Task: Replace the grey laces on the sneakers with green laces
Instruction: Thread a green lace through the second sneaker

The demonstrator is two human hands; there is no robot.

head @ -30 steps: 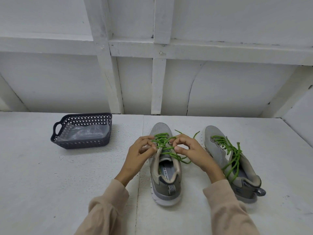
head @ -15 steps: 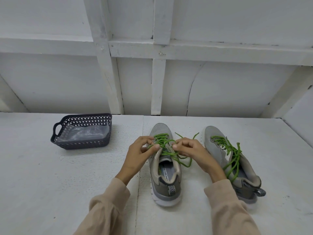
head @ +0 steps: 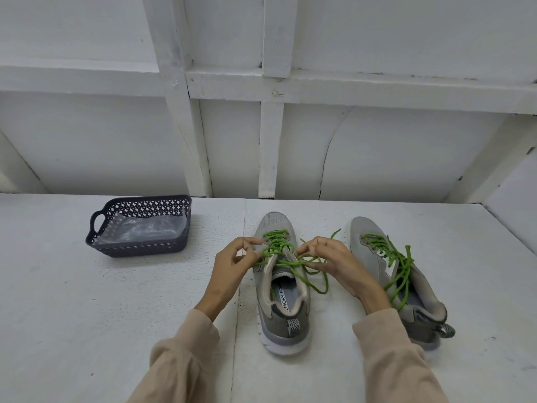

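Observation:
Two grey sneakers stand side by side on the white table, toes pointing away from me. The left sneaker (head: 279,309) carries a green lace (head: 276,245) threaded through its eyelets, with loose ends trailing to the right. My left hand (head: 232,266) pinches the lace at the shoe's left side. My right hand (head: 328,257) pinches the lace at the shoe's right side, over the tongue. The right sneaker (head: 374,257) has its own green lace (head: 398,269) threaded, its loose ends draped over the opening.
A dark perforated plastic basket (head: 139,248) with a clear plastic bag inside sits at the back left of the table. A white panelled wall rises just behind the shoes. The table's right edge lies beyond the right sneaker.
Both hands have shifted slightly over the left sneaker while working the green lace; the loose loop now hangs lower on the shoe's right side. The shoes and basket have stayed put.

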